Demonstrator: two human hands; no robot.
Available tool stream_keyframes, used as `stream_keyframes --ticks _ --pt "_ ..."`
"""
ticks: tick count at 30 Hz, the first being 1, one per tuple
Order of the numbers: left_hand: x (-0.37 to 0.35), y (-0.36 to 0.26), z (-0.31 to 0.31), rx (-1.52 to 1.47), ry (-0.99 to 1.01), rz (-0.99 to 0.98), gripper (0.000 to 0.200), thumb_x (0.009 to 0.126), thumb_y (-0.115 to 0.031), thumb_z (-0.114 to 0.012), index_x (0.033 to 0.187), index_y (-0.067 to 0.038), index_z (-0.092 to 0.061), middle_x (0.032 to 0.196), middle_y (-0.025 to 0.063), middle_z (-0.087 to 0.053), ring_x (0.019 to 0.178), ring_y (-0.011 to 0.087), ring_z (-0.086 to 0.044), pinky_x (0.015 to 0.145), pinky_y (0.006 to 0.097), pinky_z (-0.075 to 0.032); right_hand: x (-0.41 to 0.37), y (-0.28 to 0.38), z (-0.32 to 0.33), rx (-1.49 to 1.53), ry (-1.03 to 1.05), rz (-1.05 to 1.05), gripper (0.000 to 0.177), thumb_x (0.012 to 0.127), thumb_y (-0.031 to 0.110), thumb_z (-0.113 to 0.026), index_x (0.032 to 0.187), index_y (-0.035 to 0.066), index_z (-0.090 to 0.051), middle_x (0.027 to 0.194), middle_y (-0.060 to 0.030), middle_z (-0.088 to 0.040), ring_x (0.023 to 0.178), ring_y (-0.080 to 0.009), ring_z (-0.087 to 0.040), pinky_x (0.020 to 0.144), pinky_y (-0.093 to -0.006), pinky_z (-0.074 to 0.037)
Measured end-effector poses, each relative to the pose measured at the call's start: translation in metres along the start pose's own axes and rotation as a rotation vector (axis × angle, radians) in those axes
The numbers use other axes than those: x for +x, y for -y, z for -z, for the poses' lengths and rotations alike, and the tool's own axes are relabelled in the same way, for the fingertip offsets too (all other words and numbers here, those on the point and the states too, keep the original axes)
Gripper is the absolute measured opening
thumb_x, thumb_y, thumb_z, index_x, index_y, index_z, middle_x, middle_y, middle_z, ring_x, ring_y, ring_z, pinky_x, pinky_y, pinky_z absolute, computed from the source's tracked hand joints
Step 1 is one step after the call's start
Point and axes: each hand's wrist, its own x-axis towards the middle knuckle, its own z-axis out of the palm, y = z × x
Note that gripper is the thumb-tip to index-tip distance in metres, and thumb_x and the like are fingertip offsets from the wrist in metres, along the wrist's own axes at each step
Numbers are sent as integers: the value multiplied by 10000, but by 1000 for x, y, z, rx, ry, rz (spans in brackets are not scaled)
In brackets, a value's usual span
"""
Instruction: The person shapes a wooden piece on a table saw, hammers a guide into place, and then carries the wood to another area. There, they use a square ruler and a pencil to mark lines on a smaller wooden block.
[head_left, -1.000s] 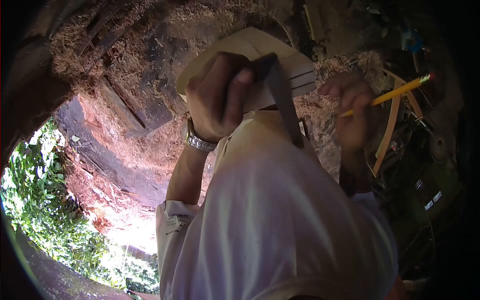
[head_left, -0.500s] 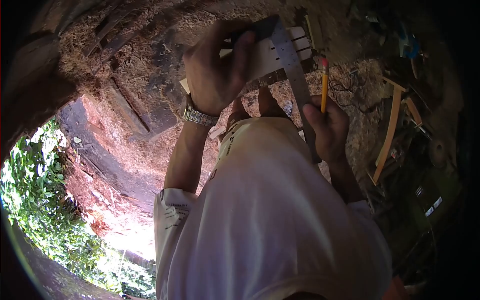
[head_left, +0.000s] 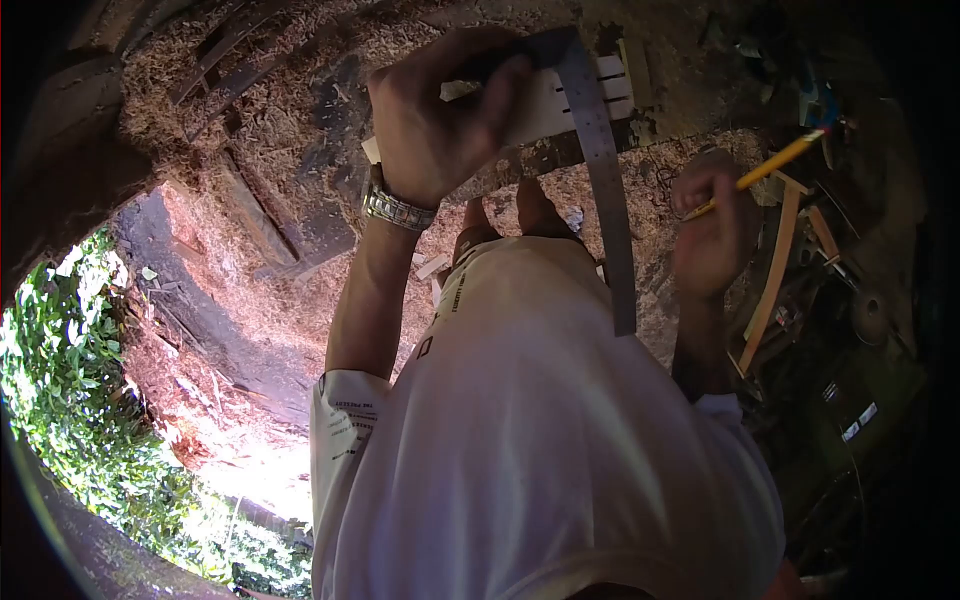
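My left hand (head_left: 440, 125), with a metal watch on its wrist, is closed around the short arm of a metal carpenter's square (head_left: 598, 160). The square lies across a pale wooden board (head_left: 540, 110) with several dark slots near its right end. Its long blade hangs past the board's near edge, toward my shirt. Part of the board is hidden under my left hand. Off to the right, apart from the blade, my right hand (head_left: 710, 225) holds a yellow pencil (head_left: 780, 162) between curled fingers. The pencil's eraser end points up and right.
Wood shavings (head_left: 300, 120) cover the ground around the dark bench. At right lie a curved wooden strip (head_left: 775, 275) and assorted tools, one with a blue part (head_left: 818, 105). Loose wood strips (head_left: 255, 205) lie at left. Green foliage (head_left: 70, 400) shows beyond the opening.
My right hand has let go of the square's long blade and moved right, tilting the pencil from upright to slanted. My left hand and the square have shifted slightly right.
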Motion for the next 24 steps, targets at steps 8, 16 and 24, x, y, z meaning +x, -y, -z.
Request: stream_keyframes --ticks 8,16,24 --pt "5 3 -2 34 -46 -74 148 840 -157 -792 960 -72 -776 837 98 -781 806 224 -787 739 325 -623 28 24 -63 -447 193 495 231 1040 162 -595 1156 -30 -650 931 -113 -657 802 -233 -643 692 -333 -530" --pt "2 4 -2 45 -68 -43 175 846 -156 -800 991 -61 -778 857 108 -783 822 214 -788 724 325 -618 24 28 -97 -899 313 690 353 879 -4 -740 1216 -36 -639 1053 -170 -686 926 -310 -700 781 -400 -595" --pt "0 -3 -5 44 -76 -71 161 842 -167 -790 967 -71 -760 821 128 -771 783 258 -784 694 349 -629 24 25 -97 -960 277 728 380 870 -10 -743 1237 -38 -648 1071 -171 -690 913 -303 -697 761 -387 -596"
